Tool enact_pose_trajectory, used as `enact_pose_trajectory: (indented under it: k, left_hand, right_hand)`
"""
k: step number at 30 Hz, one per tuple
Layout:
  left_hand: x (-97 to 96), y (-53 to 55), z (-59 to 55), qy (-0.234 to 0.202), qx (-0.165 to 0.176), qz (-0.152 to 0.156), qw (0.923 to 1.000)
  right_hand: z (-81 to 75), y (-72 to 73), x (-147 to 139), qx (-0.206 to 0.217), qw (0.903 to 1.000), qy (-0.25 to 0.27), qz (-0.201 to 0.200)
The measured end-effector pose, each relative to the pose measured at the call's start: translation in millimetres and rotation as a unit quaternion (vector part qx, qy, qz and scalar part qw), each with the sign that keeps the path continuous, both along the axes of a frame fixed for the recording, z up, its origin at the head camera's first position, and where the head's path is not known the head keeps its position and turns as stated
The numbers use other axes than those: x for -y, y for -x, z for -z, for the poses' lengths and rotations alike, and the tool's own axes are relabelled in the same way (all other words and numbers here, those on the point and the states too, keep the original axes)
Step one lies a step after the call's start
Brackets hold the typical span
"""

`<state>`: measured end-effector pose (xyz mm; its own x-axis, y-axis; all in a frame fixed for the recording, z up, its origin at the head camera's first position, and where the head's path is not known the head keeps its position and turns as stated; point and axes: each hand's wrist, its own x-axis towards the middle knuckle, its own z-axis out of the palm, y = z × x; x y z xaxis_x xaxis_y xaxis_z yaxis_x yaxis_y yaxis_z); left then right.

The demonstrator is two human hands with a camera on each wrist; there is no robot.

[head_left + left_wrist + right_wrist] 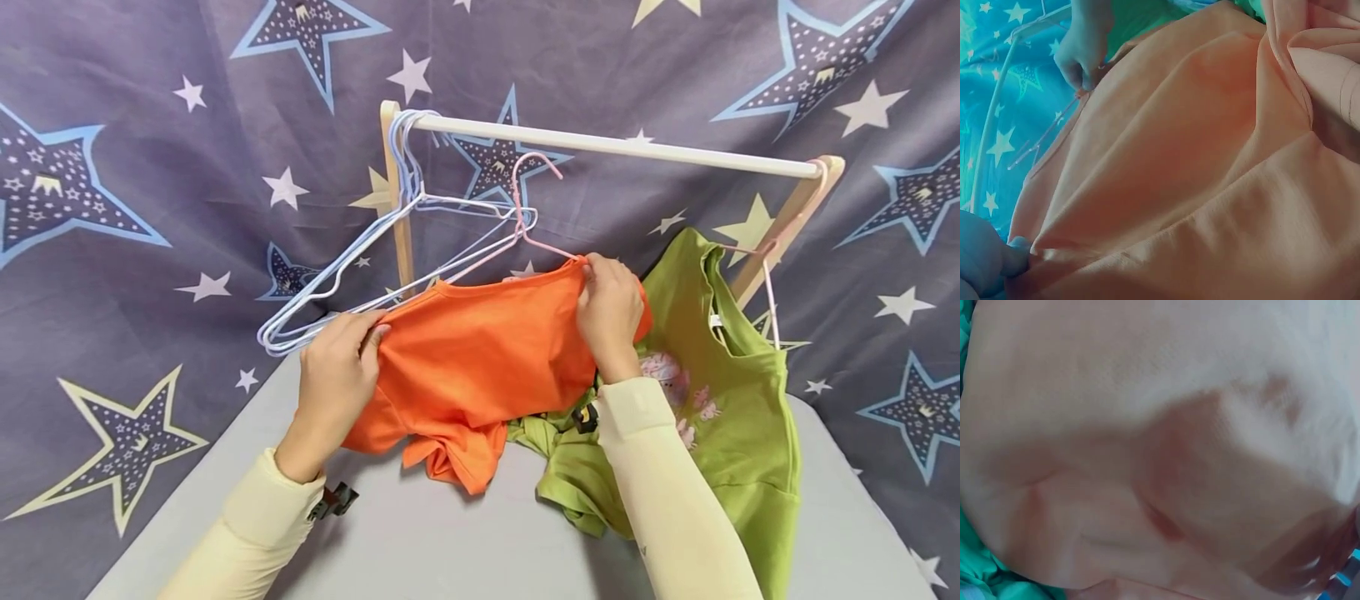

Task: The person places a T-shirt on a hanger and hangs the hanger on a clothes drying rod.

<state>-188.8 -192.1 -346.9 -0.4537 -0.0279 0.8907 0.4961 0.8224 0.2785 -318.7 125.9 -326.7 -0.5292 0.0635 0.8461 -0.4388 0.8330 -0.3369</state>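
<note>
An orange shirt (480, 342) is stretched between both hands, with a pink hanger (519, 208) inside its neck and the hook standing up above the collar. My left hand (339, 375) pinches the shirt's left shoulder; in the left wrist view its thumb lies on the orange cloth (1147, 156). At the other shoulder, my right hand (611, 308) grips the fabric over the hanger's arm. Orange cloth (1085, 425) fills most of the right wrist view, where the hand itself is hidden. The hanger's hook is in front of the rail, off it.
A white rail (615, 148) on wooden posts runs across the back. Several blue and white hangers (337, 258) hang at its left end. A green shirt (742, 417) hangs on a pink hanger at the right, its lower part spread over the grey table (450, 542).
</note>
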Motion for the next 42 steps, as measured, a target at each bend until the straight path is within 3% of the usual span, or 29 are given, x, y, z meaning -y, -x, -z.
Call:
enact_pose_trajectory:
  k: [5, 10, 13, 17, 21, 26, 29, 32, 36, 42]
  left_hand:
    - [-2.5, -1.1, -4.2, 0.017, 0.037, -0.029, 0.9988]
    - [-20.3, 2.9, -13.5, 0.045, 0.078, -0.069, 0.9935]
    - [-30.4, 10.5, -15.9, 0.062, 0.076, -0.061, 0.9933]
    - [-32.7, 16.0, -14.1, 0.041, 0.049, -0.045, 0.997]
    - [-28.1, 15.1, -14.4, 0.017, 0.034, -0.047, 0.9982]
    - [-26.0, 13.7, -16.4, 0.018, 0.058, -0.05, 0.9969]
    - [-27.2, 12.6, -15.2, 0.022, 0.068, -0.053, 0.996]
    - [-28.7, 12.5, -14.4, 0.022, 0.064, -0.055, 0.9962]
    - [-31.2, 13.1, -18.6, 0.02, 0.035, -0.053, 0.9978]
    - [-34.0, 12.9, -33.0, 0.024, 0.011, -0.027, 0.9993]
  right_hand:
    - [0.8, -1.2, 1, 0.004, 1.0, 0.007, 0.003]
    - [2.5, -2.6, 5, -0.01, 0.9999, 0.005, -0.006]
    - [3.5, -2.8, 8, -0.018, 0.9996, -0.006, -0.02]
    - [5.4, -2.0, 8, -0.021, 0.9985, -0.036, -0.037]
    - [7.2, -0.2, 5, 0.013, 0.996, -0.07, -0.054]
    - [16.4, 3.7, -4, 0.077, 0.9912, -0.096, -0.047]
    - [21.9, 6.7, -7, 0.088, 0.9888, -0.108, -0.052]
    - [21.0, 9.3, -8, 0.064, 0.9878, -0.114, -0.084]
    - [7.5, 7.2, -7, 0.004, 0.9859, -0.109, -0.127]
    - [-18.8, 0.2, -2, -0.035, 0.9932, -0.079, -0.078]
